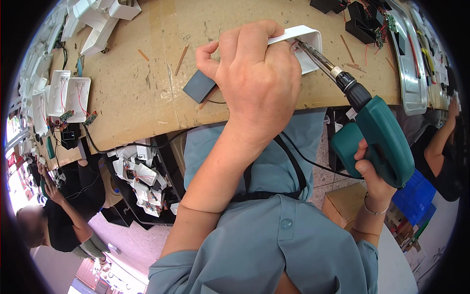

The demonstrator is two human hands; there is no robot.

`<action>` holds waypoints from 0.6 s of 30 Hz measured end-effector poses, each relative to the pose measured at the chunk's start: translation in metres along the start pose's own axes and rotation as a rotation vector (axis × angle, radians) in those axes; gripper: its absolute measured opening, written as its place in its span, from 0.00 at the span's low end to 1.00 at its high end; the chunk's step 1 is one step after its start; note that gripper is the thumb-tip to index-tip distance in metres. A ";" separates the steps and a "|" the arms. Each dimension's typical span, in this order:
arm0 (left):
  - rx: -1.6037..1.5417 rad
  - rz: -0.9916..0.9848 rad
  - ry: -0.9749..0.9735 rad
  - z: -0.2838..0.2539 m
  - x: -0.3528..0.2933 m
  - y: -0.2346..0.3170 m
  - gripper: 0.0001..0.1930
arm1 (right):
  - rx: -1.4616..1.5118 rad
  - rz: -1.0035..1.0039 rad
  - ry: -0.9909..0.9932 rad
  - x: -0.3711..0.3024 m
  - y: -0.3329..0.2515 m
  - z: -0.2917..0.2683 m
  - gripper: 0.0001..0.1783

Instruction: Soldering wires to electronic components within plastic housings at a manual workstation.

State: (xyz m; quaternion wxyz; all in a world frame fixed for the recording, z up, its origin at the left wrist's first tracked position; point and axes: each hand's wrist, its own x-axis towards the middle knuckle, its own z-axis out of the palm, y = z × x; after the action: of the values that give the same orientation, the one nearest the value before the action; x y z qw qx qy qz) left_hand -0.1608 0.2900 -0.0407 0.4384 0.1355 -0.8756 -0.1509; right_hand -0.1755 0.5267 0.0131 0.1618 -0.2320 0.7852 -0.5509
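My left hand grips a white plastic casing and holds it down on the brown workbench. My right hand holds a green electric screwdriver by its handle. Its long metal bit points up-left into the open casing, where thin red wires show. A dark grey flat square piece lies on the bench just left of my left hand.
White casings with red wires and small circuit boards lie at the bench's left. A bin of more white parts stands below the bench edge. A metal tray and black parts sit right. People work at both sides.
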 end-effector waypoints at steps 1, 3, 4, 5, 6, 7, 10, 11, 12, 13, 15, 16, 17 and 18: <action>0.000 0.000 0.000 0.000 0.000 0.000 0.03 | -0.008 0.007 0.003 0.000 -0.001 0.000 0.29; -0.007 0.002 0.004 0.000 0.000 -0.001 0.03 | -0.016 0.013 0.006 0.000 -0.001 0.000 0.29; -0.013 0.003 0.009 0.000 0.000 -0.001 0.03 | -0.016 -0.005 0.002 0.000 0.000 0.000 0.29; -0.012 0.003 0.010 0.000 0.000 -0.001 0.03 | -0.016 -0.022 -0.002 0.000 0.000 0.001 0.29; -0.013 0.002 0.004 0.000 0.000 -0.001 0.03 | -0.016 -0.022 -0.002 0.000 0.000 0.001 0.29; -0.014 0.001 -0.002 0.000 -0.001 0.000 0.03 | 0.003 -0.011 0.007 -0.001 0.000 0.003 0.30; -0.015 0.004 0.009 0.001 -0.001 -0.001 0.03 | 0.008 -0.023 0.001 0.000 0.002 0.003 0.32; -0.015 0.004 0.009 0.001 -0.001 -0.001 0.03 | -0.006 -0.045 -0.013 0.001 0.002 0.002 0.34; 0.001 -0.005 -0.002 0.000 0.000 -0.001 0.01 | -0.006 -0.046 -0.014 0.002 0.002 0.002 0.34; 0.017 -0.015 -0.013 -0.001 0.000 -0.002 0.02 | -0.027 -0.047 -0.033 0.003 0.000 0.001 0.35; 0.022 -0.011 -0.015 0.000 0.000 -0.003 0.02 | -0.049 -0.048 -0.051 0.003 -0.001 0.000 0.35; 0.026 -0.007 -0.018 0.000 0.000 -0.003 0.02 | -0.067 -0.049 -0.060 0.003 -0.001 -0.001 0.36; 0.024 -0.008 -0.018 0.000 0.000 -0.002 0.02 | -0.085 -0.049 -0.068 0.003 -0.001 -0.001 0.36; 0.024 -0.009 -0.017 0.000 0.000 -0.002 0.02 | -0.085 -0.049 -0.068 0.003 -0.002 0.000 0.36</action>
State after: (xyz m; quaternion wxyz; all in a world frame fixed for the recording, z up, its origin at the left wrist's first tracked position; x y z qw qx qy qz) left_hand -0.1606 0.2882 -0.0414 0.4288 0.1434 -0.8803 -0.1435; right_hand -0.1781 0.5247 0.0151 0.1650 -0.2765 0.7960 -0.5126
